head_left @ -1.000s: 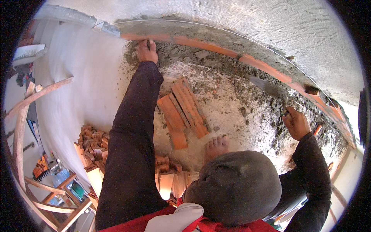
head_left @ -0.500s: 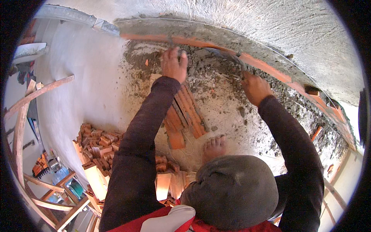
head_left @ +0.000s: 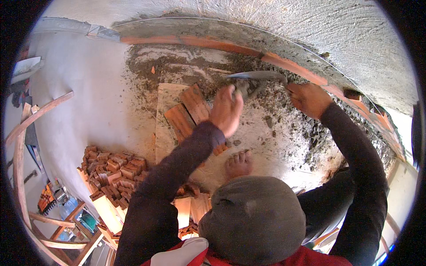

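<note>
In my right hand is a trowel, its fingers wrapped round the handle and its blade pointing left over the ground. Some wet mortar lies just below the blade. My left hand is close to the left of that mortar, fingers apart and slightly blurred, holding nothing I can see. Two long orange bricks lie side by side just left of my left hand and partly under its forearm. Beyond both hands, a low course of orange bricks runs along the base of the wall.
A thin white string stretches along the rough plastered wall. A pile of small bricks stands at lower left, near a wooden frame. A bare foot rests on the mortar-spattered floor. A head in a grey cap fills the lower middle.
My left hand has drawn back from the brick course, toward the right and nearer. The trowel has come away from the course, its blade now lying across and pointing left.
</note>
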`<state>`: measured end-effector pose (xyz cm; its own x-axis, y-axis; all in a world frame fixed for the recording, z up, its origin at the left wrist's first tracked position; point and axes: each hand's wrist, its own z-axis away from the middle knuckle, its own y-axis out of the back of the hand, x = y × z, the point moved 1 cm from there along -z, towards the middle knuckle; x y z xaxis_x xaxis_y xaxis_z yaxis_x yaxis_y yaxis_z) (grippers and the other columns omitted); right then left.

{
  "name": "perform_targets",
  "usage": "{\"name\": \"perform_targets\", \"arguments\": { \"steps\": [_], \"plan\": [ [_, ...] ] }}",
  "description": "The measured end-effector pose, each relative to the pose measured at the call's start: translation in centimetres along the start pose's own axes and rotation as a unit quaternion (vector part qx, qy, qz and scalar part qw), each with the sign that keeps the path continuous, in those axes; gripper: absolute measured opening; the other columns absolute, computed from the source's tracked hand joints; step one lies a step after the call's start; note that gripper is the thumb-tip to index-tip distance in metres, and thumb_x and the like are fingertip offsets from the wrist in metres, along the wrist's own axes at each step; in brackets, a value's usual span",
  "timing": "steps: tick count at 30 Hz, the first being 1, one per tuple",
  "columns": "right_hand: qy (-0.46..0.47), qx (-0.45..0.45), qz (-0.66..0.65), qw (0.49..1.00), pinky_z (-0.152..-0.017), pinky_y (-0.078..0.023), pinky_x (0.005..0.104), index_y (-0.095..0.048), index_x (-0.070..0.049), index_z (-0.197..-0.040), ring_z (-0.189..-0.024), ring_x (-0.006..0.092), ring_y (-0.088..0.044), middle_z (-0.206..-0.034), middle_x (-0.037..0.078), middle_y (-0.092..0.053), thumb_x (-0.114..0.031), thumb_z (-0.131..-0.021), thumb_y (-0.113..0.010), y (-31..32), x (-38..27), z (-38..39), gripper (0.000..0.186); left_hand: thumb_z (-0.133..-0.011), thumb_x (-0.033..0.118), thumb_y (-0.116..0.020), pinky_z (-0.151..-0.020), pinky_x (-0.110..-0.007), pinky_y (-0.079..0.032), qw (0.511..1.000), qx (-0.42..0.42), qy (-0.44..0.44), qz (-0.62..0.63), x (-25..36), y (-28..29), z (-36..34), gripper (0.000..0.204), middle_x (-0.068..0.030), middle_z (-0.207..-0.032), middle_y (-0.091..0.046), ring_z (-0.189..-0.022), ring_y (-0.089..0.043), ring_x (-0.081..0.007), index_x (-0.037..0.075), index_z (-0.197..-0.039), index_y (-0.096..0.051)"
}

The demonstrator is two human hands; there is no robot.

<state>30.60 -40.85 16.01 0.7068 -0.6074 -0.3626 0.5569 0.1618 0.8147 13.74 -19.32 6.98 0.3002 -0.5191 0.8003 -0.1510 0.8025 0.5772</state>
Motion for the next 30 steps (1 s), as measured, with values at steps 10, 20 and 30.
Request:
{"name": "perform_targets", "arguments": {
  "steps": [10, 20, 30],
  "plan": [
    [-0.084, 0.071, 0.034, 0.993, -0.072, -0.049, 0.0492, -0.056, -0.007, -0.111, -0.08, 0.0396, -0.062, -0.088, 0.023, -0.062, -0.019, -0.085, -0.053, -4.2, 2.7, -3.9, 0.029, -0.097, 0.043, -0.037, -0.1, -0.048, -0.032, 0.993, 0.107, -0.014, -0.043, 0.5, 0.3, -3.8, 0.058, -0.0258, -0.127, -0.041, -0.12, -0.039, -0.0403, -0.005, -0.129, -0.037],
    [-0.069, -0.018, 0.035, 0.997, -0.061, -0.049, 0.0471, -0.058, -0.008, -0.102, -0.064, 0.0351, -0.061, -0.073, 0.016, -0.062, -0.015, -0.081, -0.055, -2.4, 8.2, 12.4, 0.023, -0.09, 0.051, -0.045, -0.105, -0.039, -0.031, 0.672, -0.549, 0.025, 0.496, 7.7, 1.9, 8.4, 0.068, -0.0168, -0.131, -0.048, -0.124, -0.045, -0.0273, -0.002, -0.132, -0.041],
    [-0.17, 0.054, 0.01, 0.984, -0.065, -0.05, 0.0481, -0.058, -0.009, -0.104, -0.073, 0.0354, -0.063, -0.079, 0.017, -0.064, -0.016, -0.083, -0.054, -4.5, 10.8, 10.8, 0.022, -0.089, 0.047, -0.043, -0.104, -0.039, -0.032, 0.686, -0.532, 0.214, 0.448, 10.5, 3.1, 11.5, 0.067, -0.0166, -0.135, -0.046, -0.126, -0.044, -0.0259, -0.002, -0.134, -0.041]
  ]
}}
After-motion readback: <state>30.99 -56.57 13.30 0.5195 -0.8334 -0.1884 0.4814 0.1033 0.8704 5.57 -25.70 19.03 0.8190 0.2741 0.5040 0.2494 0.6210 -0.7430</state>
